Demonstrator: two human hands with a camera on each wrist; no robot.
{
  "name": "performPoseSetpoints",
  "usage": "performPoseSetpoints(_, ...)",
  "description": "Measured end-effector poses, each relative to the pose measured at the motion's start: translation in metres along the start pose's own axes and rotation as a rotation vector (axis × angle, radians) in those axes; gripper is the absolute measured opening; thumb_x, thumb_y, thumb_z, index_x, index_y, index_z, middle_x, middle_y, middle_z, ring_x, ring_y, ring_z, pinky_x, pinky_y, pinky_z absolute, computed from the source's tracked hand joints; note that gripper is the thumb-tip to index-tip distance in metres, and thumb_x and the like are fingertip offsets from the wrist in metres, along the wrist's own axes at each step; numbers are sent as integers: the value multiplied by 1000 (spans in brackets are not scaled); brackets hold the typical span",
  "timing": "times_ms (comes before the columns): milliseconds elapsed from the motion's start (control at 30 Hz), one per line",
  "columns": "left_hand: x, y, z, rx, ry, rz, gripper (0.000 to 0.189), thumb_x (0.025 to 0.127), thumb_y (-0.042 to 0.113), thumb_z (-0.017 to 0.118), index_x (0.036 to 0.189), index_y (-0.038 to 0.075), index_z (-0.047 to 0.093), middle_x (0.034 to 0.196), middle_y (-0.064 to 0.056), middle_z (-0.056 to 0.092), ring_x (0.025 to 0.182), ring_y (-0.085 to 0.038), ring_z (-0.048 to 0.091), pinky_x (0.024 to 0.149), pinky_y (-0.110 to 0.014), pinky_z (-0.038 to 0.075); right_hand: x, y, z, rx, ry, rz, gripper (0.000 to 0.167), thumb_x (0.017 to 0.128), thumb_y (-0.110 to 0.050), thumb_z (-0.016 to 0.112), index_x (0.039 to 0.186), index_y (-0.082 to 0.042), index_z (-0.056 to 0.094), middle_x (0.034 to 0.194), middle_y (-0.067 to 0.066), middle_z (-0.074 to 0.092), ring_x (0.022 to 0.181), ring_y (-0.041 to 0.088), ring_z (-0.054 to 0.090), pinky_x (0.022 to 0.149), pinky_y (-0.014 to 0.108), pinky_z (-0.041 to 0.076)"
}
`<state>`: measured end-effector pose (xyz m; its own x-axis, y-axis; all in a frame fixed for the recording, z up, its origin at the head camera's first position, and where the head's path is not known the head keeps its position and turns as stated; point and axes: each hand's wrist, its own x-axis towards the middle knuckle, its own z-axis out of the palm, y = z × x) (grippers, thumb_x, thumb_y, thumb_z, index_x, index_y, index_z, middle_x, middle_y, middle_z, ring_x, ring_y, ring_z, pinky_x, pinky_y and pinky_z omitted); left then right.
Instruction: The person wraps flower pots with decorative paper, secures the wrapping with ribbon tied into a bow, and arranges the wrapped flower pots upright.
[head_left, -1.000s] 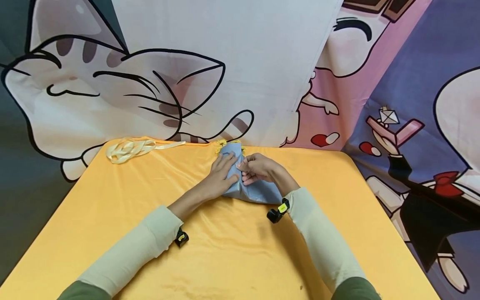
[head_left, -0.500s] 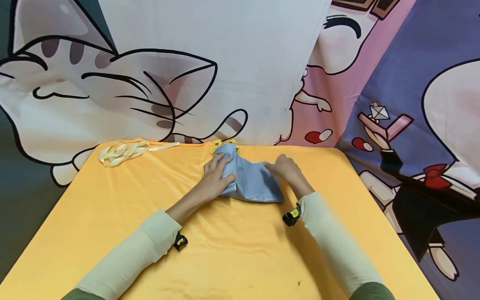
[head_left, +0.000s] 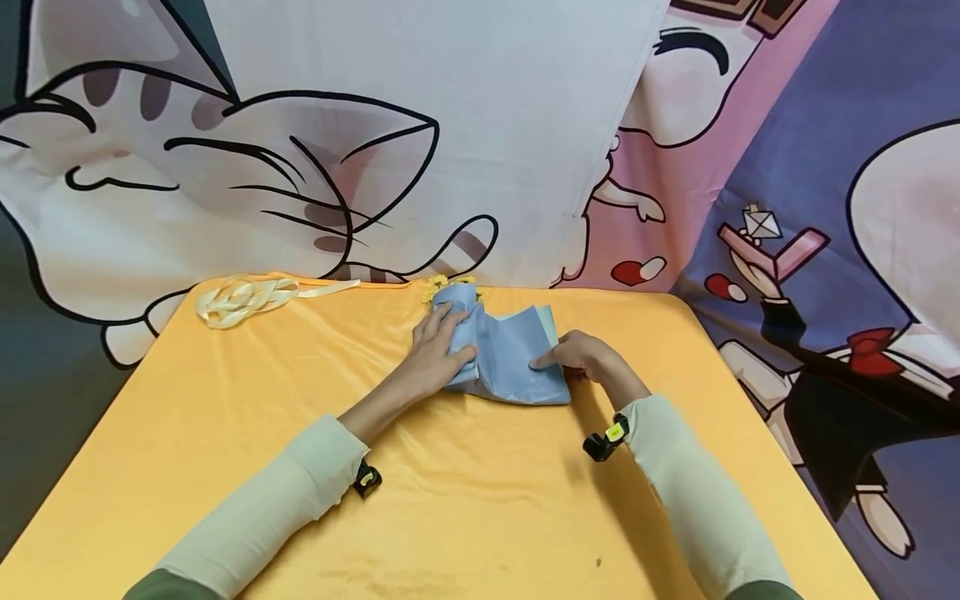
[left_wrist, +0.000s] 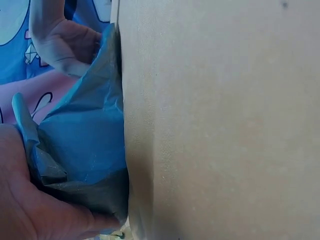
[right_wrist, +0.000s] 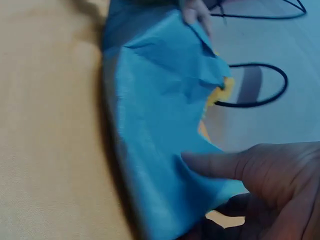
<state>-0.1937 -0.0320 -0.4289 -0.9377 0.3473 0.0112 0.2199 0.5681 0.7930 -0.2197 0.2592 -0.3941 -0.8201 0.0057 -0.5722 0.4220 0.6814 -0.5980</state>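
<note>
A sheet of blue wrapping paper (head_left: 517, 354) stands folded at the back of the table, its left part wrapped round a bunch of yellow flowers (head_left: 437, 285). Only some blossoms peek out behind the fold. My left hand (head_left: 431, 358) holds that wrapped part, thumb on the near side and fingers across the top. At the paper's loose right end, my right hand (head_left: 592, 358) pinches the edge. The right wrist view shows the thumb (right_wrist: 212, 165) on the blue face and the other fingers behind. A paler inner side shows at the upper right corner.
A loose heap of cream ribbon (head_left: 247, 302) lies at the table's back left. Yellow cloth (head_left: 480, 500) covers the table. Behind its back edge hangs a printed cartoon curtain (head_left: 525, 125).
My right hand left the middle of the paper, moved right and down, and now pinches the right end. The paper has spread to the right. My left hand stays on the wrapped part.
</note>
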Motion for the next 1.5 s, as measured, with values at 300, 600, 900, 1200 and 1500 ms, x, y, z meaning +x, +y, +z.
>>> performPoseSetpoints(300,3,9,10,-18,45,-8,76,106,44,59,176,25,38,192,-5,6,177,-47,-7,136,-81,13,-16,-25,-17,58,-52,-70,66,111,-20,74,163,10,48,138,22,69,116,28,75,103,45,64)
performPoseSetpoints(600,5,16,13,20,55,-47,76,104,43,60,175,22,40,192,-5,9,177,-48,0,137,-78,18,-42,-74,-14,-221,65,-330,26,106,-20,80,110,5,77,74,-2,53,69,13,53,66,28,48)
performPoseSetpoints(900,5,13,10,5,52,-24,77,104,42,61,175,20,40,192,-7,9,178,-44,-3,138,-76,18,-47,-60,6,-361,166,-358,39,118,-19,58,144,9,55,132,36,67,89,43,82,60,42,69)
performPoseSetpoints(1200,5,10,10,12,54,-17,76,104,43,58,175,21,40,192,-7,9,178,-46,-3,138,-76,15,-39,-37,10,-159,202,-280,31,118,-19,56,124,11,62,108,28,64,68,27,72,70,47,71)
performPoseSetpoints(1500,5,14,9,34,52,-40,75,107,43,61,175,20,41,192,-7,10,177,-48,-3,139,-76,16,-64,-97,36,-122,195,-312,31,116,-18,60,123,7,78,78,13,72,57,18,75,55,27,62)
